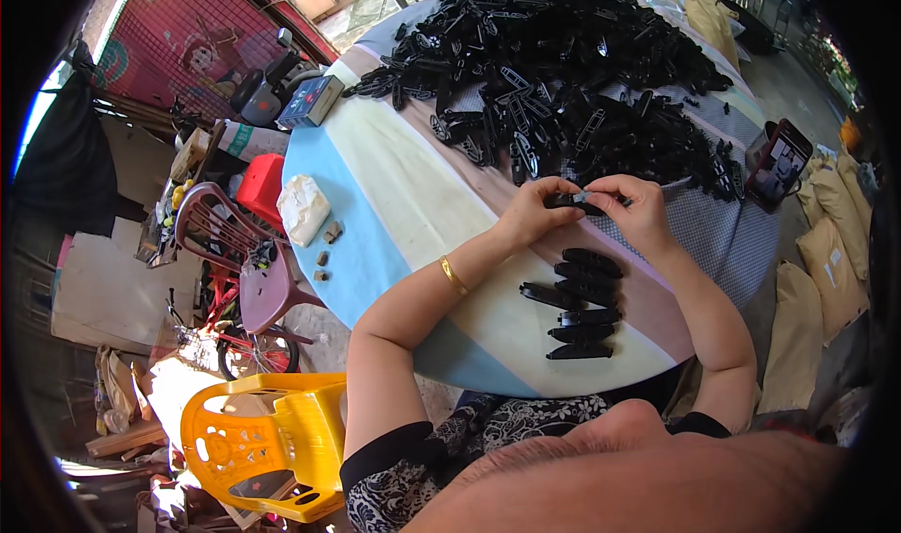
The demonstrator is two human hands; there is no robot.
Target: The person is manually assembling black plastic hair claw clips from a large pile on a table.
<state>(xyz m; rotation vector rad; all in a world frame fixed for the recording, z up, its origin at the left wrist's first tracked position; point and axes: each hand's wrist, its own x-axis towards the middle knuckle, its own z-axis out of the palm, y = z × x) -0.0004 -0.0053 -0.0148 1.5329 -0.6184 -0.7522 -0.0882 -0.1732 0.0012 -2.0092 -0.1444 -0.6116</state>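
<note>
Black clip (pixel 574 200) pinched by both hands' fingers (pixel 549 198), between pile (pixel 563 54) and finished row (pixel 580 303).

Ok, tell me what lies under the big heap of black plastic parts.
The heap of black parts rests on a checked cloth spread over the round table. The cloth shows only around the heap's edges; whatever lies beneath the pile is covered.

Round counter (pixel 404 167) with a striped cloth in blue, cream and pink. Big heap of black plastic parts (pixel 563 64) over the far half. Short row of black pieces (pixel 580 303) near the near edge. White crumpled bag (pixel 302 208) and small brown blocks (pixel 325 251) at left edge. Dark box (pixel 310 101) far left. Phone (pixel 779 162) at right edge.
</note>
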